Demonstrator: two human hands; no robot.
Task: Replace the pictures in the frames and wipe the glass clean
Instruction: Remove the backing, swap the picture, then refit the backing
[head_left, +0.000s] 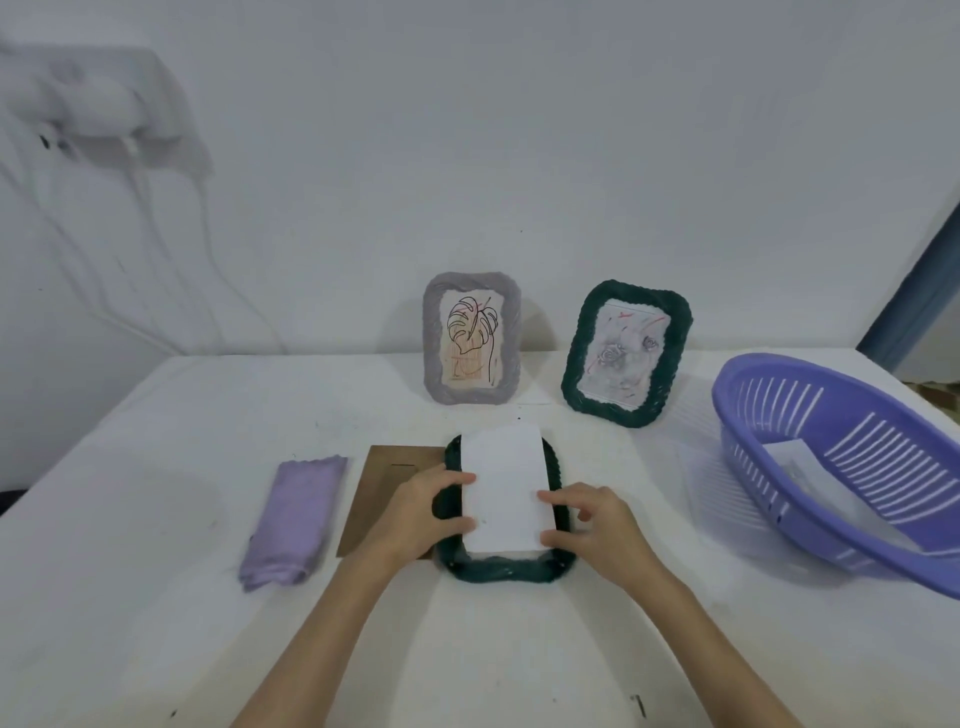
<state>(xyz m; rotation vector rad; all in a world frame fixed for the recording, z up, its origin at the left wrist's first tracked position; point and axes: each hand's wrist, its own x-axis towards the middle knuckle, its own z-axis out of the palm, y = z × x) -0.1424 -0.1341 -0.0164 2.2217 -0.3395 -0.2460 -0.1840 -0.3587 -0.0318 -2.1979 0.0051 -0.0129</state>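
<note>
Now a white sheet (501, 486) is held over the face-down green frame (506, 569) on the table (156, 649).
Its side edges are pinched by the left hand (421, 512) and right hand (597, 525); a paper (789, 457) is kept in the purple basket (852, 410).

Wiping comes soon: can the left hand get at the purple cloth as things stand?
Probably yes. The purple cloth lies uncovered just left of the left hand, with nothing between; the hand must first release the white paper.

White table (156, 467) against a plain white wall (519, 130).
</note>
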